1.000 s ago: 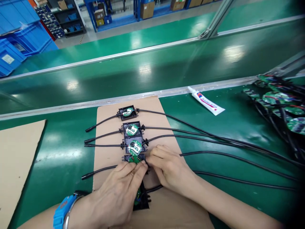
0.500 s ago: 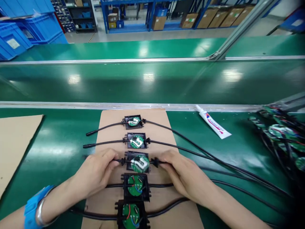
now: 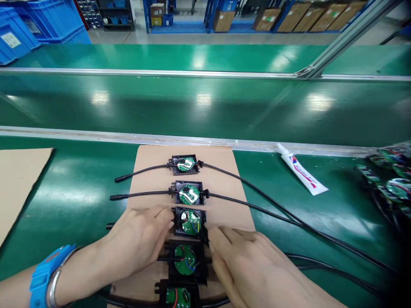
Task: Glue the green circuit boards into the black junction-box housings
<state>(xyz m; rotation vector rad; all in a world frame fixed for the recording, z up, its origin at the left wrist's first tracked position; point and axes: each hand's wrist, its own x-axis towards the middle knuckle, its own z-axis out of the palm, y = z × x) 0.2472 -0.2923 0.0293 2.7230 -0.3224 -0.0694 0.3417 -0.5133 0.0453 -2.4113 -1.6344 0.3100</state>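
Note:
A black plastic housing [image 3: 204, 214], third from the far end of a row, lies between my hands with a round green circuit board [image 3: 191, 222] in it, wired side up. My left hand [image 3: 144, 235] is closed at its left end, pinching the black cable [image 3: 110, 226] there. At the right end, my right hand [image 3: 247, 261] is closed round the cable by its grommet; the fingertips are partly hidden. Beyond are two housings whose boards, the far board [image 3: 186, 164] and the second board [image 3: 189, 194], carry white paste. Nearer me, another wired board [image 3: 184, 259] sits in its housing.
The row lies on a cardboard sheet [image 3: 154, 156] on the green bench. A white tube [image 3: 303, 173] lies to the right, near a pile of wired boards [image 3: 394, 184]. More cardboard [image 3: 22, 179] is at left. A metal rail [image 3: 160, 139] runs behind.
The third board has turned over: its white-pasted face was up, and now its wired face shows in the housing. Both hands have closed in on the housing's ends. The view has shifted slightly.

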